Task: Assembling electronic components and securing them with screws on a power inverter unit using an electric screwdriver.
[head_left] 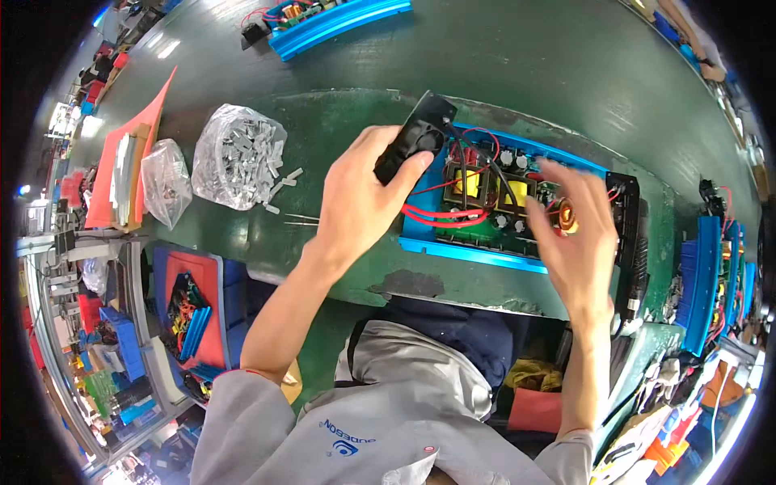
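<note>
My left hand (356, 198) is closed around a black end panel with a round fan (424, 133), lifted and tilted at the left end of a blue metal housing (477, 255). A black cable (487, 155) runs from the panel into the housing. Inside lies a circuit board with yellow-wrapped transformers (467, 183), capacitors and a copper coil (568, 215). Thick red wires (443, 218) bend out at the board's left end. Above the board's right part hovers my right hand (584, 242), slightly blurred, thumb and fingers apart, with nothing visible in it.
Left on the green bench are a clear bag of small grey pieces (238, 153), another plastic bag (166, 184) and tweezers (301, 219). A second blue housing (343, 28) lies at the far edge. More blue housings (703, 283) stand at right. A black panel (622, 218) closes the housing's right end.
</note>
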Tool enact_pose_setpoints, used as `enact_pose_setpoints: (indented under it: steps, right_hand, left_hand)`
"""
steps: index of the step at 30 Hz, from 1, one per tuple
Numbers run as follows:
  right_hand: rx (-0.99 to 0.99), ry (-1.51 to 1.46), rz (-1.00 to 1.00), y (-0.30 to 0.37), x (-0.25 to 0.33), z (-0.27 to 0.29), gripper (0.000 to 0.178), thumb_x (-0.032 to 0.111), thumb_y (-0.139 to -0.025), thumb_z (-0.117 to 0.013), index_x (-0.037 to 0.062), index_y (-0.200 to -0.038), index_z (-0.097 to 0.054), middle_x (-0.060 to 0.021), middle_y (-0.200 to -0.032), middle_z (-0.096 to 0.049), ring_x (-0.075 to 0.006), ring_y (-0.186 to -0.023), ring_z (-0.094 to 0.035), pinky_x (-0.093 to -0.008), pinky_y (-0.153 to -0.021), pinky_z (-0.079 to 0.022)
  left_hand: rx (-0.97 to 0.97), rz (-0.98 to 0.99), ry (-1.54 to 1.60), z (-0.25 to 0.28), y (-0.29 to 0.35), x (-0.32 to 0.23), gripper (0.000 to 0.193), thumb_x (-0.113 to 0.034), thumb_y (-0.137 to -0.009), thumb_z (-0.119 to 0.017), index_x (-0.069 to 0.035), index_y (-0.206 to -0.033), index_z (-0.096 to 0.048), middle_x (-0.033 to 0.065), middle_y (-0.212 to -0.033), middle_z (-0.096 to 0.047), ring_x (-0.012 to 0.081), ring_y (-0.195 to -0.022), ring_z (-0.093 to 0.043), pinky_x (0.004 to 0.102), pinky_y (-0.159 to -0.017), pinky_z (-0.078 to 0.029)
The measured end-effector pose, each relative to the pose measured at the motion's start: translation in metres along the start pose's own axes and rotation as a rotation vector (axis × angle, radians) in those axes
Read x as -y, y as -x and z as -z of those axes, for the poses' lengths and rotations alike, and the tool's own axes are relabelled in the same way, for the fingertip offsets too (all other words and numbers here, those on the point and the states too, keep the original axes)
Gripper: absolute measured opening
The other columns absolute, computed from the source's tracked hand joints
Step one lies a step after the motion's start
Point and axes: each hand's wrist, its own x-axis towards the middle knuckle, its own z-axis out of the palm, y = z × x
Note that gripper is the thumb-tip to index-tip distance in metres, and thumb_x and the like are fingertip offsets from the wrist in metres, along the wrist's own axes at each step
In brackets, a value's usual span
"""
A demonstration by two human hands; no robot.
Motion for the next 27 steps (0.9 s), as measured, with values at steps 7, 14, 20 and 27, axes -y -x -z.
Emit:
enact_pose_setpoints:
  steps: [7, 14, 20, 27]
  right_hand:
    - [0.200, -0.068, 0.176, -0.047, 0.002, -0.022, 0.039, -0.002, -0.082, -0.074, 0.0080, -0.119, -0.069, -0.0105, -0.118, -0.064, -0.0289, -0.109, -0.063, -0.0352, -0.086, -0.054]
    - [-0.064, 0.025, 0.123, -0.022, 0.037, 0.001, 0.025, -0.004, -0.091, -0.068, 0.0043, -0.115, -0.070, -0.0062, -0.107, -0.069, -0.0136, -0.092, -0.063, -0.0254, -0.071, -0.046]
    - [0.163, -0.133, 0.522, -0.077, 0.113, -0.072, 0.023, -0.004, -0.088, -0.068, 0.0022, -0.110, -0.070, -0.0112, -0.092, -0.064, -0.0247, -0.081, -0.063, -0.0333, -0.074, -0.052]
    - [0.450, 0.006, 0.803, -0.133, 0.159, -0.235, 0.033, 0.005, -0.080, -0.065, 0.0019, -0.113, -0.066, -0.0151, -0.103, -0.067, -0.0359, -0.101, -0.066, -0.0437, -0.086, -0.056]
  left_hand:
    - [-0.244, -0.138, -0.201, -0.004, 0.016, 0.007, 0.031, -0.019, -0.085, -0.077, -0.003, -0.109, -0.064, 0.0131, -0.106, -0.068, 0.0350, -0.091, -0.067, 0.0413, -0.078, -0.055]
    - [-0.052, -0.074, -0.168, 0.075, 0.043, 0.032, 0.028, -0.014, -0.092, -0.072, -0.006, -0.118, -0.066, 0.0137, -0.114, -0.066, 0.0276, -0.089, -0.068, 0.0367, -0.080, -0.054]
    - [0.133, -0.183, -0.465, 0.123, 0.085, 0.081, 0.017, -0.014, -0.087, -0.071, -0.006, -0.100, -0.066, 0.0059, -0.110, -0.064, 0.0256, -0.102, -0.064, 0.0364, -0.083, -0.054]
    - [0.082, -0.382, -0.286, 0.112, 0.092, 0.088, 0.015, -0.005, -0.085, -0.073, -0.005, -0.099, -0.067, 0.0088, -0.106, -0.067, 0.0268, -0.095, -0.067, 0.0361, -0.082, -0.055]
